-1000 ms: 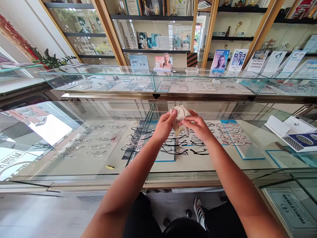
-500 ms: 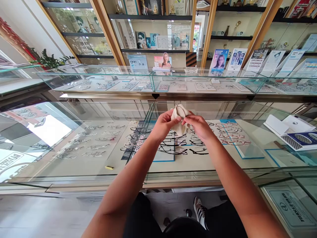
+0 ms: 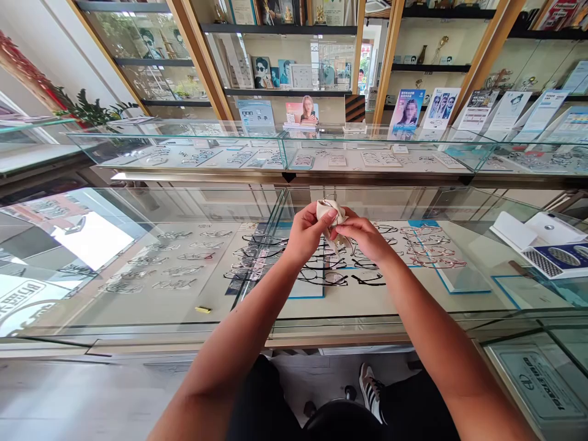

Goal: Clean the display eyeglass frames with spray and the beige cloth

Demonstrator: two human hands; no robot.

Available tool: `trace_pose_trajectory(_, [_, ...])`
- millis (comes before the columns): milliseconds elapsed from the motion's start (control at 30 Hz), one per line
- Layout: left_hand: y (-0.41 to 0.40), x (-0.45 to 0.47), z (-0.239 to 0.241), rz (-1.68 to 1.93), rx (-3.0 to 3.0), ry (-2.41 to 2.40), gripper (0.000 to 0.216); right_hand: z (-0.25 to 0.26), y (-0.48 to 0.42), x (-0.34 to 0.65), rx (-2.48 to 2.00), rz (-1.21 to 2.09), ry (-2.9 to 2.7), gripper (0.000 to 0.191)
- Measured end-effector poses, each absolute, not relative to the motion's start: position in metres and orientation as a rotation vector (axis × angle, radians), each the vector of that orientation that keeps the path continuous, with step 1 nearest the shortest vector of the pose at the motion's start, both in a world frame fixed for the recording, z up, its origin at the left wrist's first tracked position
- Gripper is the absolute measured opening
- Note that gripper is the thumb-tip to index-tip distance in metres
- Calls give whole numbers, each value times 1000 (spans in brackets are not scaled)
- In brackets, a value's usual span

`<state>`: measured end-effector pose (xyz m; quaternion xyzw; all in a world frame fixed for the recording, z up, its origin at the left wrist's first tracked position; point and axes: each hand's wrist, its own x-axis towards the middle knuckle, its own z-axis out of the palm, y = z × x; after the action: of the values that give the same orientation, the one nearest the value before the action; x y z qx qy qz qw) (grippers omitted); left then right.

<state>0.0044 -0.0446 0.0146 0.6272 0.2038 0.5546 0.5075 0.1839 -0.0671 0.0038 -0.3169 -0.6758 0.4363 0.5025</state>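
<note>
My left hand point(image 3: 307, 235) is closed around a bunched cream cleaning cloth point(image 3: 331, 212), thumb pressed on its front. My right hand point(image 3: 365, 235) pinches the lower right of the same cloth, touching the left fingertips. A thin wire rim, which looks like part of a pair of glasses, shows at the cloth's top edge; the folds and fingers hide the rest. Both hands are raised over a glass counter point(image 3: 248, 315). Beneath them, inside it, lie rows of dark-framed glasses point(image 3: 324, 280).
More glasses point(image 3: 177, 285) lie to the left under the glass, near a small yellow piece point(image 3: 203, 310). Pinkish frames point(image 3: 436, 252) are on the right, with an open white box point(image 3: 546, 233) beyond. A second display case point(image 3: 294, 176) with upright cards runs behind.
The cloth has been gathered into a tighter bundle, its loose lower part now narrower. The left fingers have wrapped further over it, and my right hand has shifted slightly left and down.
</note>
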Motion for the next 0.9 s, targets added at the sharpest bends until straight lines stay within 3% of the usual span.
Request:
trace_pose_trajectory(567, [-34, -18, 22, 1006, 1403, 468, 50, 1, -64, 188, -741, 1184, -1383, 29])
trace_pose_trajectory(900, [-41, -4, 17, 1175, 1411, 519, 53, 1, -64, 186, -729, 1164, -1442, 32])
